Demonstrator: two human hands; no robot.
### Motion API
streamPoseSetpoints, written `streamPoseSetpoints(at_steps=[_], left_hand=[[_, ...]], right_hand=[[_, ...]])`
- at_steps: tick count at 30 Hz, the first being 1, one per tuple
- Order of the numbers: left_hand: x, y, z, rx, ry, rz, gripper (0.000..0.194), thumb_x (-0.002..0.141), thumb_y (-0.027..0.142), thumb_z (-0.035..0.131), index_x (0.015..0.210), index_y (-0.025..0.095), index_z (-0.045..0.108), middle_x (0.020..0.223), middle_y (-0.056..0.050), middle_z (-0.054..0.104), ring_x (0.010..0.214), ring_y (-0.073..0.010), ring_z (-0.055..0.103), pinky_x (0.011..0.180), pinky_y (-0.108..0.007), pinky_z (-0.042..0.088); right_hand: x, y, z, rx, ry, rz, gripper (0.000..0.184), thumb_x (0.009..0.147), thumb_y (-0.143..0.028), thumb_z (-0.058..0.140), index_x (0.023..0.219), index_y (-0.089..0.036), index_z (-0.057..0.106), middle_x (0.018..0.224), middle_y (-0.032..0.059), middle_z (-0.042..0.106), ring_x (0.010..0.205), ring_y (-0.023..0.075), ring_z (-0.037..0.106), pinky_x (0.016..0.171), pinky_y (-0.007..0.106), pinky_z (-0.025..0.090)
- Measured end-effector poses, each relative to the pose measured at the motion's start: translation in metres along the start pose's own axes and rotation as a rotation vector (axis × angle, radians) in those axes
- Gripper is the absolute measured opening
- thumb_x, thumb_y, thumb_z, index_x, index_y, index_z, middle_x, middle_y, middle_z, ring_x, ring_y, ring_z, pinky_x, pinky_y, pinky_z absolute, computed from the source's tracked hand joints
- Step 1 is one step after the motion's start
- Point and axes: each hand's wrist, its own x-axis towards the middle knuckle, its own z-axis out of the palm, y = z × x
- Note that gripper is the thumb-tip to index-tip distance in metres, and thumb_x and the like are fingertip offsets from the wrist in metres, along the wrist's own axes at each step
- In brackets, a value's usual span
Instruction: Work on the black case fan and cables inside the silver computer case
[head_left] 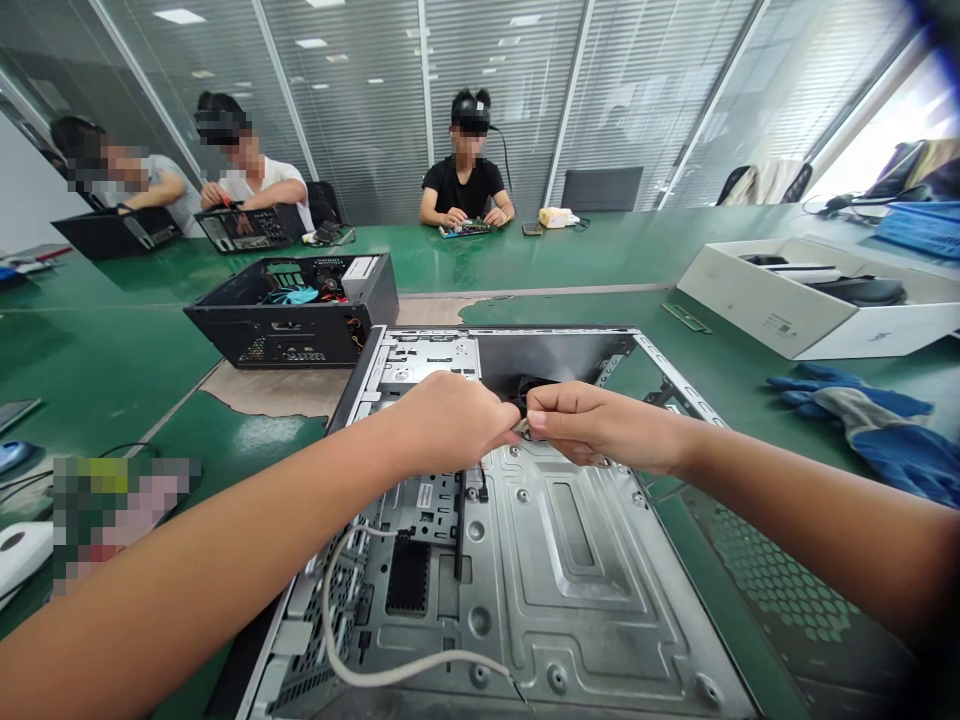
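Observation:
An open metal computer case (592, 560) lies in front of me, its bare inner panel facing up. Over its far half my left hand (457, 425) and my right hand (581, 425) meet, fingertips nearly touching. Both are closed in a pinch on a short light-coloured bit of cable (520, 427), mostly covered by the fingers. Below my left hand hangs a thin black lead with a small connector (483, 492). A black part (536, 383) shows just behind the hands. A grey-white cable (405, 668) loops loosely through the near left of the case.
Beyond stands another black computer case (300, 320) with wires inside. A white box (810, 320) and blue-grey gloves (870, 420) lie right, near a green memory stick (686, 318). Across the green table (525, 260) a person (465, 185) handles a circuit board; two others sit left with cases.

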Motion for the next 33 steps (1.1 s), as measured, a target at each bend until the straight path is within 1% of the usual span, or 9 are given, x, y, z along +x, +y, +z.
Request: streamPoseSetpoints(at_steps=[3, 6, 10, 16, 20, 22, 26, 28, 33], left_hand=[[-0.0007, 0.0006, 0.0001, -0.007, 0.016, -0.011, 0.035, 0.100, 0.040, 0.043, 0.082, 0.017, 0.062, 0.067, -0.005, 0.065, 0.059, -0.0170, 0.058, 0.054, -0.028, 0.033], [-0.0004, 0.0006, -0.0013, -0.056, -0.022, -0.037, 0.037, 0.101, 0.040, 0.039, 0.085, 0.017, 0.064, 0.071, -0.005, 0.066, 0.061, -0.0179, 0.059, 0.056, -0.029, 0.034], [0.0007, -0.0008, -0.0024, -0.119, -0.060, -0.032, 0.038, 0.101, 0.040, 0.038, 0.086, 0.018, 0.064, 0.072, -0.005, 0.067, 0.061, -0.0167, 0.058, 0.059, -0.029, 0.035], [0.0009, -0.0030, 0.0038, -0.035, 0.026, 0.023, 0.035, 0.100, 0.042, 0.046, 0.079, 0.018, 0.061, 0.066, -0.003, 0.064, 0.056, -0.0146, 0.056, 0.054, -0.028, 0.031], [-0.0009, -0.0026, 0.0067, 0.074, 0.116, 0.074, 0.034, 0.102, 0.039, 0.043, 0.081, 0.018, 0.060, 0.068, -0.003, 0.065, 0.057, -0.0151, 0.057, 0.052, -0.028, 0.030], [-0.0011, -0.0015, 0.0059, 0.090, 0.122, 0.072, 0.034, 0.102, 0.039, 0.042, 0.083, 0.018, 0.061, 0.068, -0.003, 0.065, 0.059, -0.0158, 0.058, 0.052, -0.028, 0.030], [0.0004, -0.0004, 0.0030, 0.030, 0.066, -0.002, 0.036, 0.102, 0.041, 0.042, 0.085, 0.017, 0.064, 0.068, -0.004, 0.066, 0.059, -0.0155, 0.058, 0.052, -0.028, 0.029], [0.0011, -0.0012, 0.0026, 0.009, 0.066, -0.012, 0.036, 0.101, 0.042, 0.042, 0.085, 0.017, 0.064, 0.069, -0.004, 0.066, 0.058, -0.0149, 0.057, 0.051, -0.028, 0.027], [-0.0002, -0.0031, 0.0051, 0.082, 0.123, 0.045, 0.037, 0.101, 0.043, 0.044, 0.083, 0.017, 0.064, 0.069, -0.003, 0.066, 0.062, -0.0156, 0.060, 0.051, -0.028, 0.027]], right_hand=[[0.0011, 0.0023, 0.0002, -0.020, 0.034, -0.021, 0.041, 0.090, -0.056, 0.060, 0.077, -0.021, 0.043, 0.055, -0.0094, 0.037, 0.046, 0.0062, 0.027, 0.044, 0.021, 0.022], [0.0014, 0.0030, 0.0012, -0.053, 0.071, -0.047, 0.039, 0.091, -0.054, 0.059, 0.076, -0.021, 0.043, 0.056, -0.0085, 0.040, 0.048, 0.0069, 0.030, 0.045, 0.021, 0.024], [0.0015, 0.0024, 0.0021, -0.045, 0.062, -0.038, 0.039, 0.091, -0.054, 0.058, 0.077, -0.020, 0.046, 0.056, -0.0081, 0.042, 0.048, 0.0067, 0.030, 0.045, 0.021, 0.025], [0.0025, 0.0070, -0.0010, 0.061, -0.012, -0.022, 0.038, 0.090, -0.055, 0.060, 0.079, -0.020, 0.049, 0.051, -0.0096, 0.039, 0.044, 0.0063, 0.029, 0.042, 0.020, 0.022], [0.0023, 0.0078, -0.0011, 0.180, -0.050, -0.011, 0.037, 0.090, -0.055, 0.061, 0.078, -0.021, 0.049, 0.048, -0.0111, 0.034, 0.041, 0.0062, 0.024, 0.040, 0.020, 0.019], [0.0019, 0.0058, -0.0002, 0.159, -0.038, -0.015, 0.037, 0.090, -0.054, 0.061, 0.077, -0.021, 0.049, 0.048, -0.0108, 0.034, 0.042, 0.0062, 0.024, 0.041, 0.021, 0.019], [0.0009, 0.0009, 0.0020, 0.045, 0.082, -0.052, 0.038, 0.090, -0.052, 0.062, 0.075, -0.021, 0.047, 0.051, -0.0091, 0.039, 0.043, 0.0059, 0.026, 0.041, 0.021, 0.019], [0.0003, 0.0002, 0.0027, 0.041, 0.114, -0.055, 0.038, 0.090, -0.052, 0.061, 0.075, -0.021, 0.047, 0.051, -0.0090, 0.040, 0.044, 0.0059, 0.026, 0.041, 0.021, 0.019], [-0.0005, 0.0029, 0.0020, 0.139, 0.035, -0.023, 0.037, 0.089, -0.053, 0.060, 0.077, -0.021, 0.049, 0.048, -0.0105, 0.034, 0.041, 0.0063, 0.023, 0.040, 0.021, 0.017]])
